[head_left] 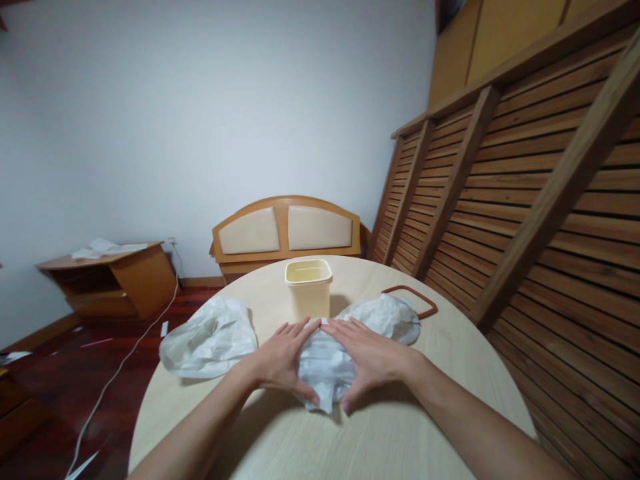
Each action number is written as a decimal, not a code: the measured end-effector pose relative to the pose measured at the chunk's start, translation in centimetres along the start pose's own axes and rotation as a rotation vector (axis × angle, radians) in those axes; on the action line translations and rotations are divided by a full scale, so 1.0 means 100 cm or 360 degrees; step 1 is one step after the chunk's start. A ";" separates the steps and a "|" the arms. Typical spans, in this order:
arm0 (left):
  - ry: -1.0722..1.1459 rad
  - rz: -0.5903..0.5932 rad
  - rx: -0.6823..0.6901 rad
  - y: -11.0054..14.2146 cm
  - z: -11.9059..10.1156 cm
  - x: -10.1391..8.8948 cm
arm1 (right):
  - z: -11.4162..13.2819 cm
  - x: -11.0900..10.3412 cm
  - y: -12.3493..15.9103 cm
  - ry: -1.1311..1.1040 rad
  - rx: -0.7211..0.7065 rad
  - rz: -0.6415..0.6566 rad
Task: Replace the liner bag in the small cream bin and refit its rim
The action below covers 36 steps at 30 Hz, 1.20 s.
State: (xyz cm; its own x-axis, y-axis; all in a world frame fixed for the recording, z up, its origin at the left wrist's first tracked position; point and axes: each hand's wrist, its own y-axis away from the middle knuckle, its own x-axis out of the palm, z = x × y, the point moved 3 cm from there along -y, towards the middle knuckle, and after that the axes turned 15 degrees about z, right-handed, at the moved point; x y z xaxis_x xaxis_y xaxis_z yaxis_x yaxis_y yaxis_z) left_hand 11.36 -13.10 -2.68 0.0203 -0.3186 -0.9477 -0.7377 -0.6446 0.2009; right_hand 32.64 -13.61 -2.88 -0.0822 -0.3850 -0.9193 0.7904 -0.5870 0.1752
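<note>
The crumpled white plastic bag (325, 367) lies on the bench (310, 457) directly between the left hand (285, 357) and the right hand (373, 357), neither being clearly nearer. The grip is two-handed and partly open: palms cupped about its sides, index fingertips nearly meeting at the far edge, thumbs apart at the near end. Its long axis appears to point away from the person, toward the upright cream plastic bin (310, 299) just beyond; covered edges prevent certainty
</note>
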 end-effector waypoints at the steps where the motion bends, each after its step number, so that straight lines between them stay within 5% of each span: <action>1: -0.0001 0.0016 -0.0015 -0.001 0.001 0.003 | -0.001 0.001 -0.001 -0.0013 0.0017 0.0029; 13: 0.0114 -0.0105 0.0051 -0.002 0.000 0.000 | 0.003 -0.012 0.000 -0.0043 -0.0068 -0.0298; 21: 0.0075 -0.0179 -0.0034 0.002 -0.001 -0.011 | -0.003 -0.011 0.007 0.0111 0.0027 -0.0089; 29: 0.0074 0.0054 -0.0067 0.000 0.008 0.008 | 0.007 0.001 -0.007 0.0135 -0.0060 -0.0150; 36: 0.0226 -0.0011 0.0088 0.000 0.013 0.002 | 0.004 0.002 -0.012 0.0101 -0.0016 -0.0341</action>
State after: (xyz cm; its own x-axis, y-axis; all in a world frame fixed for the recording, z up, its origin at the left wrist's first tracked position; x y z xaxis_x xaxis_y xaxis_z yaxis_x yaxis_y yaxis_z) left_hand 10.50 -12.29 -3.19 0.1179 -0.4122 -0.9034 -0.7730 -0.6092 0.1771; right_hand 31.44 -13.22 -3.12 -0.2107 -0.2066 -0.9555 0.7652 -0.6431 -0.0296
